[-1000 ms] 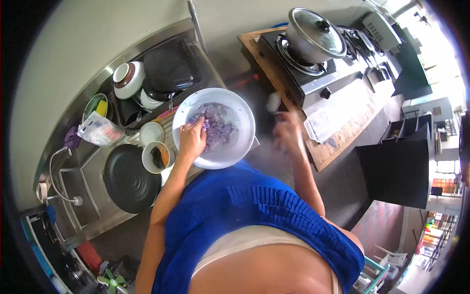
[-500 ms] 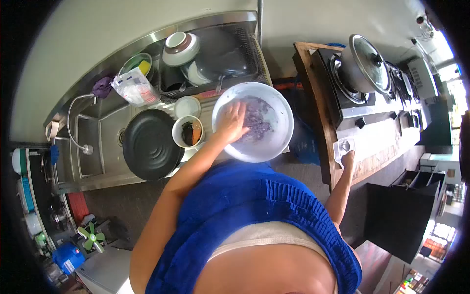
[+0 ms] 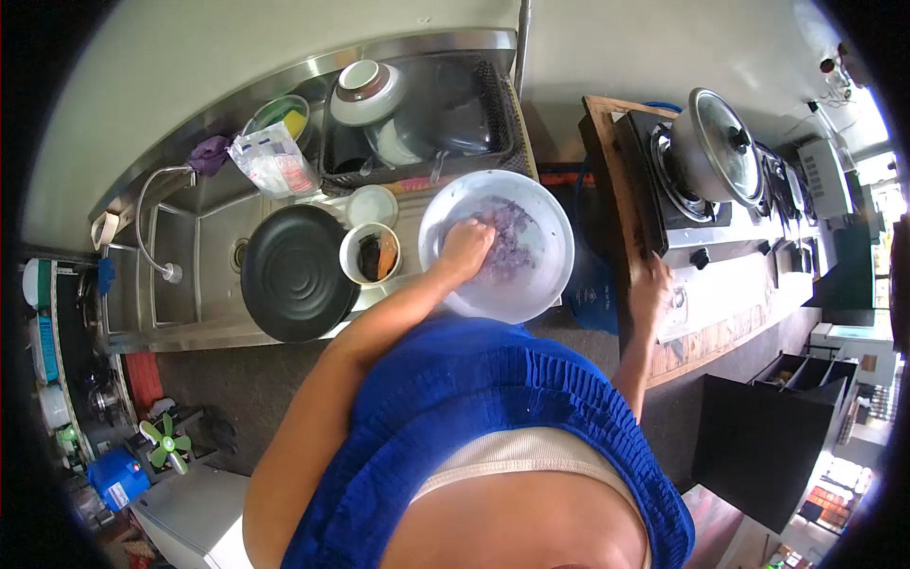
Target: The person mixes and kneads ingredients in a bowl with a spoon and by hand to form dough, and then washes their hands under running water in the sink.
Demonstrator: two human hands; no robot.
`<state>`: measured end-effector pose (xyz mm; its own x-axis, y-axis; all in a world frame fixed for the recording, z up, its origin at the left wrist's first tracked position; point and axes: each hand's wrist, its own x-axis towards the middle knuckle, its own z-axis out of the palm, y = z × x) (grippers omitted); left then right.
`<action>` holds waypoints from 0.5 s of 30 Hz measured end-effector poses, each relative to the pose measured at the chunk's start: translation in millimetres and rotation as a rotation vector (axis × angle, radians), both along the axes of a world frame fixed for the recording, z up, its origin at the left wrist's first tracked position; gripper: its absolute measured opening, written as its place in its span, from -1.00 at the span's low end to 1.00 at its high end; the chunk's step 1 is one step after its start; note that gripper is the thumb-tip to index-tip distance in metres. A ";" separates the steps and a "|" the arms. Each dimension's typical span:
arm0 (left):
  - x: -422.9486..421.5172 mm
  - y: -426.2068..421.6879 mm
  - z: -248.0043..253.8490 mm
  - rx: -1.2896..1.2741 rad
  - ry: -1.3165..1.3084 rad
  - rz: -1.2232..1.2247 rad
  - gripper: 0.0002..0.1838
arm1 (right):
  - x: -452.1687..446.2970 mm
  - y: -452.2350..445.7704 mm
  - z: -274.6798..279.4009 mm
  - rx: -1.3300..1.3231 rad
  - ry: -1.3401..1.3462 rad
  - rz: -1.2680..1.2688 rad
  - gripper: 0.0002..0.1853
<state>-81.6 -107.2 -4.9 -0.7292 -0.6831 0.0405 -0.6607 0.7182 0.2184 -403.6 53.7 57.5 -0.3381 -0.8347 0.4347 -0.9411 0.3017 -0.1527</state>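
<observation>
Left hand in the bowl of purple bits at twelve o'clock, fingers curled, grip unclear.
From the bowl, cup and pan crowd nine, rack eleven, pot two; its round mouth faces up. Right hand by the stove: fingers I can't make out.
</observation>
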 end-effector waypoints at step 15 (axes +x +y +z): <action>30.6 -8.1 49.4 -0.179 0.424 0.271 -0.61 | 183.2 -133.5 -54.3 0.389 -0.371 0.649 -0.08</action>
